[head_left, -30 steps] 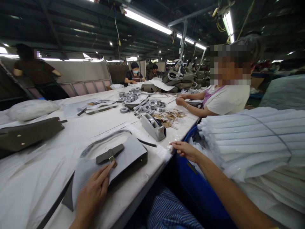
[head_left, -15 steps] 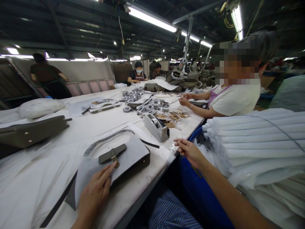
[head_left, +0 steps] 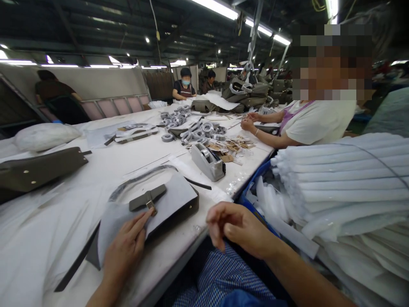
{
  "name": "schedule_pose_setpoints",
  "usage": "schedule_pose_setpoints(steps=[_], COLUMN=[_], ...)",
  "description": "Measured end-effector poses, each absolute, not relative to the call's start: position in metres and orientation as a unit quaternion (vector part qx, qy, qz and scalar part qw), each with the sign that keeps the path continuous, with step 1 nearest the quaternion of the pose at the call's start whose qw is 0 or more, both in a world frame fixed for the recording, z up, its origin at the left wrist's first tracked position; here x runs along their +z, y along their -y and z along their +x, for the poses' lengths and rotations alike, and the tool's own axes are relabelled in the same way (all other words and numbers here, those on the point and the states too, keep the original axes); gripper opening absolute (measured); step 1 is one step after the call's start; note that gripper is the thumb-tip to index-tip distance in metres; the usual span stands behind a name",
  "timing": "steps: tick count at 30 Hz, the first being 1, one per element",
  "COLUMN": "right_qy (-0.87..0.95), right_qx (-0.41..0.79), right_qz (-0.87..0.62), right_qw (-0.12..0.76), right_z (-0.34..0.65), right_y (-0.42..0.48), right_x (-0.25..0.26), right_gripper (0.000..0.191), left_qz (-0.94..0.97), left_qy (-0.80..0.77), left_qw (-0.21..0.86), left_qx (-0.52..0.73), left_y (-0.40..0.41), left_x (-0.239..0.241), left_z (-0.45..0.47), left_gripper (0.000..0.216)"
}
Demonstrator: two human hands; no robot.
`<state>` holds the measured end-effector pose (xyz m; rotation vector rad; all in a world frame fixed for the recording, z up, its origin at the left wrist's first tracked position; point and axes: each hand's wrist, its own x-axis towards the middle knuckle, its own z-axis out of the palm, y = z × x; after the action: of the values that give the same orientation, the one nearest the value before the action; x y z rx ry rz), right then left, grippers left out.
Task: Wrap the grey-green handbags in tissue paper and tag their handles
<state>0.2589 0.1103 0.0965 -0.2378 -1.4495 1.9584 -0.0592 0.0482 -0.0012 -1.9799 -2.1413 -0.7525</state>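
Observation:
A dark olive handbag [head_left: 179, 194] with a white sheet over its front lies tilted at the table's near edge. Its strap tab and gold clasp [head_left: 150, 206] show on top of the sheet. My left hand [head_left: 129, 238] rests flat on the bag with fingers stretched out, the fingertips touching the clasp. Just off the table edge, above my lap, hovers my right hand [head_left: 236, 228]. Its fingers are loosely bent and apart, and I see nothing held in them. A grey tape dispenser [head_left: 207, 162] stands beyond the bag.
Past the dispenser lie brown tags [head_left: 231, 149] and several grey rolled straps [head_left: 207, 128]. Another olive bag [head_left: 41, 172] is at far left. To my right are a stack of white padding rolls [head_left: 345, 170] and a blue bin [head_left: 255, 175]. A co-worker [head_left: 316, 123] sits at right.
My right hand has come down and left, toward me, from beside the tape dispenser, and its pinched fingers have loosened. My left hand stays at the clasp. The view has tipped slightly downward.

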Motion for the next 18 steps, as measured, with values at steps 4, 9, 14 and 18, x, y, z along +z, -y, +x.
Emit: schedule_pose_setpoints(steps=[4,9,14,18], right_qy=[0.685,0.806,0.89,0.928], right_qx=[0.621,0.455,0.282,0.224], right_qz=[-0.148,0.004,0.076,0.016], right_qw=[0.351,0.377,0.351,0.299], right_z=[0.216,0.129,0.046,0.029], right_y=[-0.129,-0.158,-0.187,-0.195], right_x=[0.079,0.107,0.099,0.049], right_gripper=[0.039,0.052,0.055,0.052], left_qz=[-0.668,-0.671,-0.689,-0.713], left_qy=[0.699,0.7,0.679,0.65], left_qw=[0.065,0.103,0.132,0.185], left_qx=[-0.245,-0.223,-0.217,-0.187], left_y=[-0.046,-0.045,-0.044,-0.048], left_x=[0.004,0.002,-0.002,-0.018], left_z=[-0.054,-0.052,-0.053,-0.069], left_gripper=[0.047,0.041,0.039,0.037])
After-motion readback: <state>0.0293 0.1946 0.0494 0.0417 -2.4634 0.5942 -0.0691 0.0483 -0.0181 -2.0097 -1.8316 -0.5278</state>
